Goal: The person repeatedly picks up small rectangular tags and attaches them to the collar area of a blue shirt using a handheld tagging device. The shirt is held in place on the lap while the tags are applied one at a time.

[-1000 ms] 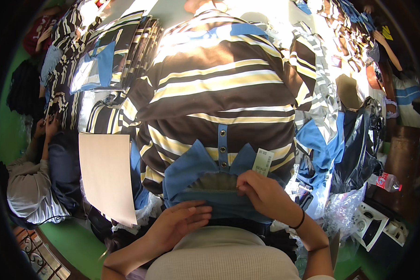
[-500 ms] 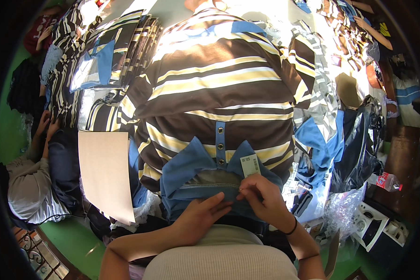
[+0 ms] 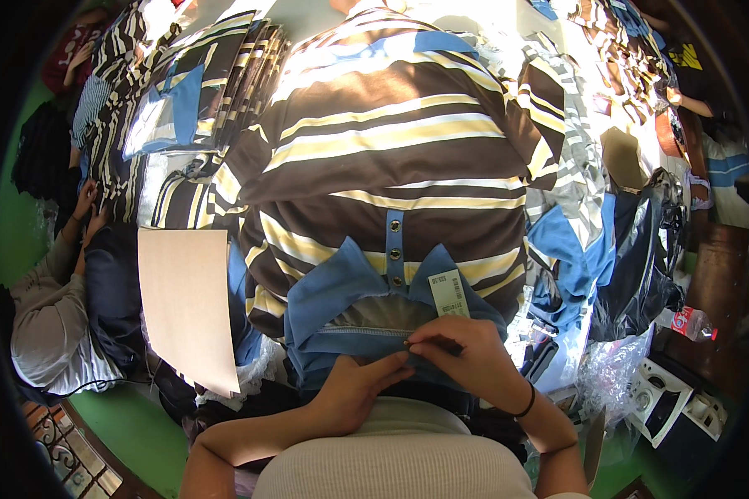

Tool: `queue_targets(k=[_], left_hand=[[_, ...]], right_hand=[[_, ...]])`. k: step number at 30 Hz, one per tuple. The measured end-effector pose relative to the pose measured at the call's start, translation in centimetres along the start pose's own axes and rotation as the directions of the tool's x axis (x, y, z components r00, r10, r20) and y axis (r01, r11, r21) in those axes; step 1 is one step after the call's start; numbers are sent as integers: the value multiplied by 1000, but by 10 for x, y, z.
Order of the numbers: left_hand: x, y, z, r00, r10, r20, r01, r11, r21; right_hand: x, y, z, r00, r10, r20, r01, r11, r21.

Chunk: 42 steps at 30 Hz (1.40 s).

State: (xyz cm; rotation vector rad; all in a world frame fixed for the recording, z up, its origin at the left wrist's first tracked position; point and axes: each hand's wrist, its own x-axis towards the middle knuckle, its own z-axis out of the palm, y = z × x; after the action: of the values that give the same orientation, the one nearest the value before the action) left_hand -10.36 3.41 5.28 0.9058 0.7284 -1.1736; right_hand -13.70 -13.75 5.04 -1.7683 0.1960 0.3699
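A polo shirt (image 3: 391,154), brown with yellow and white stripes, lies in front of me, its blue collar (image 3: 329,287) toward me and a snap placket below the collar points. A white tag (image 3: 448,293) rests on the right collar point. My right hand (image 3: 466,358) is closed in a pinch at the collar's near edge; a tiny dark thing shows at its fingertips, too small to name. Beside it, my left hand (image 3: 349,392) lies with fingers stretched out against the blue collar, its fingertips close to the right ones.
To the left stand a cardboard sheet (image 3: 185,308) and a stack of bagged striped shirts (image 3: 171,104). On the right lie a grey striped garment with blue fabric (image 3: 564,258), a black plastic bag (image 3: 641,258), clear plastic wrap (image 3: 612,378) and a bottle (image 3: 691,323). Other people sit at both sides.
My right hand has moved slightly left along the collar edge, nearer my left fingertips. More of the tag shows. At the far right, another person's arm has drawn back from the striped clothes.
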Motion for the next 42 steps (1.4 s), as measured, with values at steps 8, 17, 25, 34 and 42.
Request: queue_targets(k=[8,17,25,34,42], left_hand=[[0,-1,-1,1000,14,18,-15,998,59],[3,-1,-2,998,57,41,-60,996,73],[5,0,-2,998,56,39,-59,995,79],[7,-3,-5,997,73,39,-77,991,109],[3,2,-7,1000,-11,-2,11,999,49]], right_hand=[[4,-3,-6,996,-61,59,65,995,-70],[8,-13,1,972,-188,139,224,919,-324],[8,-14,4,985,-129,118,160,937,-310],[8,-4,11,995,-80,57,87,985,-150],[5,-2,14,999,4,-43,-4,1000,0]])
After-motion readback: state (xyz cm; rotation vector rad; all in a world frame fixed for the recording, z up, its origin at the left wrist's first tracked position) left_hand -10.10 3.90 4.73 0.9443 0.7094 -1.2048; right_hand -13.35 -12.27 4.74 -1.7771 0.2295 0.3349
